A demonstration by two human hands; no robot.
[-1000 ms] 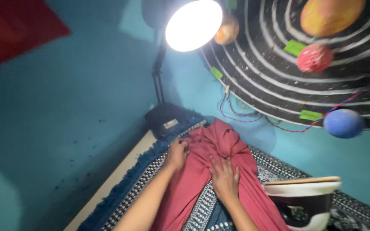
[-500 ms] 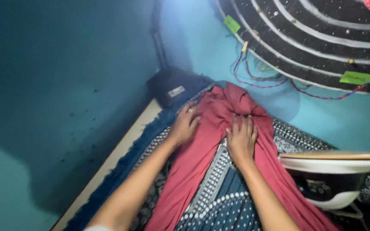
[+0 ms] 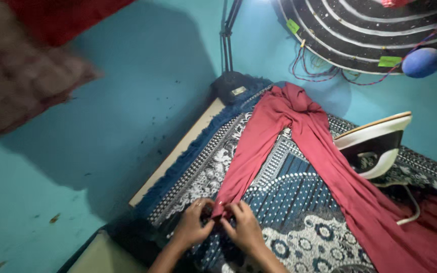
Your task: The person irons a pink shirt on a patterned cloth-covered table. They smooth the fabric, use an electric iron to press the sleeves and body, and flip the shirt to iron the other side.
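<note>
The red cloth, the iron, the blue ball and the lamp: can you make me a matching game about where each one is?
Things:
1. red cloth
2. iron
3. blue ball
4. lamp base

Places:
A. hanging on the wall
B. standing on end on the patterned mat
C. in the far corner, by the wall
D. one end pinched by both hands, left hand and right hand

Pairs: 1-D, 2-B, 3-A, 4-C

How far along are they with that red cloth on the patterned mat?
Early, it seems. The red garment lies spread on the patterned mat, top bunched. Left hand and right hand pinch one leg end. The iron stands untouched; pressing looks undone.
</note>
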